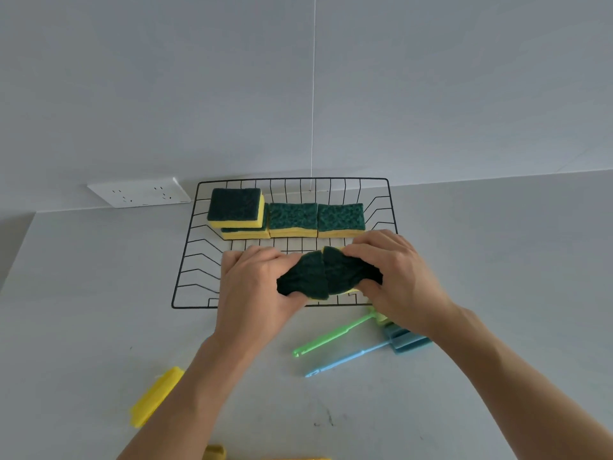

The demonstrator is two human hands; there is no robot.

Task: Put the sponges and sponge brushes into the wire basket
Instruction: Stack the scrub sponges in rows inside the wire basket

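Right now left hand (255, 287) and right hand (398, 277) each squeeze a sponge (328, 273) over the basket (185, 260) front. Compressed foam could spring back and hop over the low rim near the brushes (335, 336).

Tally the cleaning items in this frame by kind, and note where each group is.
Sponges resting in the wire basket: 4, one stacked on another, plus two beside them.
Sponges squeezed in the hands: 2, left hand on one, right hand on the other.
Sponge brushes on the counter: 2, green and blue.
Yellow items, partly hidden or cut off: kind unclear.
Total identified: 8
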